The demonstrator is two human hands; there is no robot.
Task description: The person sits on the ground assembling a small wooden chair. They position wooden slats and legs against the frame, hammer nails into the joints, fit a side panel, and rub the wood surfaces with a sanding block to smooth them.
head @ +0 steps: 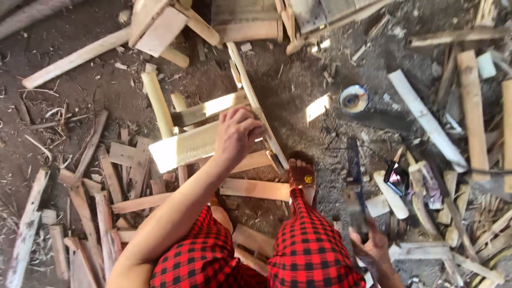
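My left hand [234,133] grips the top of a rough wooden frame [213,125] made of pale planks, which stands on the dirt in front of my legs. My right hand [370,245] holds a long dark blade-like tool [354,181] by its handle; the tool is blurred and points away from me, to the right of my sandalled foot [302,176]. My legs are in red and black checked cloth [309,250].
Offcuts and planks litter the dirt on all sides. A heap of short boards [106,181] lies left, long planks [472,106] lie right, a small round tin [353,99] sits ahead, a phone-like object [397,178] lies right of the tool.
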